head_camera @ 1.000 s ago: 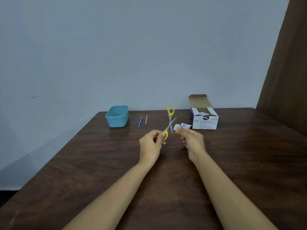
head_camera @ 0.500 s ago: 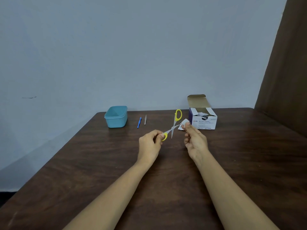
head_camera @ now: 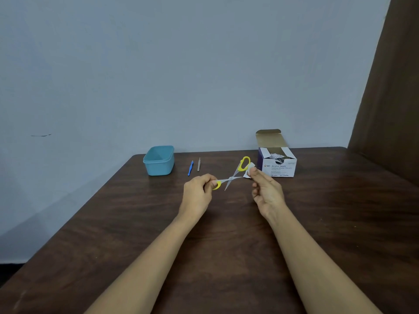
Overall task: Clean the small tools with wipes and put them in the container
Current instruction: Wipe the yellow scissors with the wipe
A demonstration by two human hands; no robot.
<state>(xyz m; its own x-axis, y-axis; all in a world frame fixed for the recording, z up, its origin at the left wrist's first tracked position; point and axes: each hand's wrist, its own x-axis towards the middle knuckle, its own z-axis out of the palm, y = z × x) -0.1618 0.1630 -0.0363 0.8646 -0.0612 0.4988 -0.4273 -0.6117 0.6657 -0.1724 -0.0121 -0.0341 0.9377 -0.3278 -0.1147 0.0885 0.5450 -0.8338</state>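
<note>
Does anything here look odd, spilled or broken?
Nothing looks spilled or broken. The scissors are held splayed wide open: the left hand grips one yellow handle while the right hand pinches a white wipe by a blade's end.

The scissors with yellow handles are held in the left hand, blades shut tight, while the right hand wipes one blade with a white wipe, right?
Not quite: the head view shows the scissors spread open, blades crossed wide apart, not shut. The rest holds: the left hand grips one yellow handle, and the right hand pinches a white wipe at one blade's tip.
</note>
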